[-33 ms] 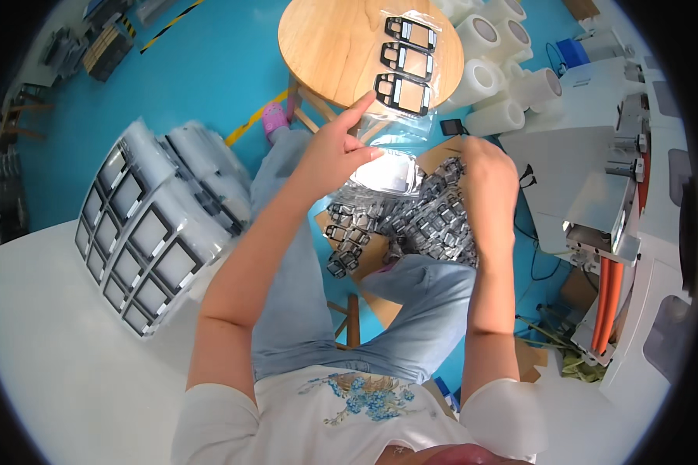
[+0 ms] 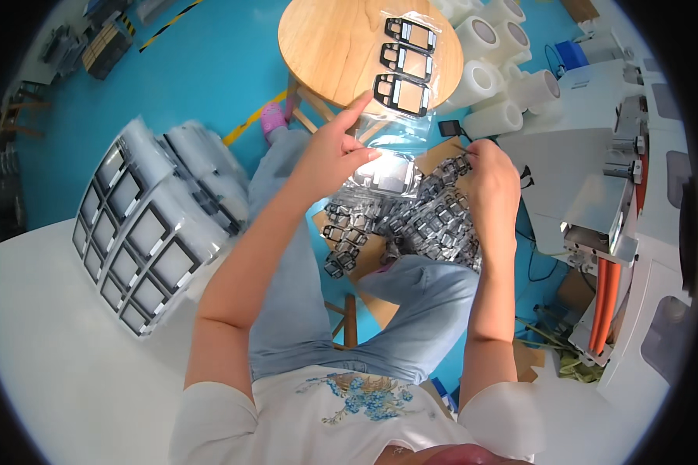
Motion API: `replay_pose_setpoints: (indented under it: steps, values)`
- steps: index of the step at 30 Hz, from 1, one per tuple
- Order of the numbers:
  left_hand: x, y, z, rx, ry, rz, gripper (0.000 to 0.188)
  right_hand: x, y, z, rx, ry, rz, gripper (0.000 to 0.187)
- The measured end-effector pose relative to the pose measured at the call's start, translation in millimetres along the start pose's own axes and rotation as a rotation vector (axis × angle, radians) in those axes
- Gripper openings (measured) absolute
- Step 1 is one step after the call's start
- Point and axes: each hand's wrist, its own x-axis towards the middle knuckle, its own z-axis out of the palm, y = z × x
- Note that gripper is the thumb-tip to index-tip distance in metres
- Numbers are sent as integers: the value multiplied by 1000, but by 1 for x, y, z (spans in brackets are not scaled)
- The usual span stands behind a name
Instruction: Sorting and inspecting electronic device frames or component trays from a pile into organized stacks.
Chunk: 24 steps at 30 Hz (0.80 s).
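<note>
A clear film strip with black-framed cutouts (image 2: pixel 402 94) lies over the stool's near edge. It runs down to a shiny framed piece (image 2: pixel 388 172) above a heap of small black-framed pieces in clear film (image 2: pixel 438 221). My left hand (image 2: pixel 335 149) rests along the strip's left side, forefinger and thumb spread apart. The forefinger touches the strip by the lowest frame on the stool, and the thumb lies at the shiny piece. My right hand (image 2: pixel 492 170) is closed in a pinch at the heap's right. A thin dark tool (image 2: pixel 461 148) juts from its fingertips; its kind is unclear.
The round wooden stool (image 2: pixel 329 46) stands ahead. White film rolls (image 2: pixel 481 77) crowd its right side. Stacked sheets with black frames (image 2: pixel 143 232) lie on the white table (image 2: pixel 46 310) at left. A white machine (image 2: pixel 558 178) with orange tubes stands at right. Cardboard (image 2: pixel 380 306) lies beneath the heap.
My right hand has turned slightly, and the thin dark tool shows more plainly at its fingertips. Glare on the shiny piece has lessened. My left hand stays in place.
</note>
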Motion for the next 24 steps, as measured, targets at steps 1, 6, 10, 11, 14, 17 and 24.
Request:
replay_pose_setpoints:
  steps: [1,6,10,11,14,17,24]
  values:
    - [-5,4,3,-2,4,0,79,-10,-3,1,326,-56,224,14]
    - [-28,9,32,-419,63,76,67,-30,-13,-7,919,-371,248,19]
    - [-34,-41,34,-80,-101,90,21,47,-11,-35,1181,57,261,13]
    - [-37,-33,35,-276,-73,50,20,75,-8,-37,1173,210,382,18]
    - [-34,8,42,-559,148,63,34,150,33,-1,971,56,326,33]
    - [-6,-8,56,-478,353,156,57,175,78,72,983,-114,391,36]
    - [-2,-14,49,-156,380,141,66,133,54,76,601,99,268,39]
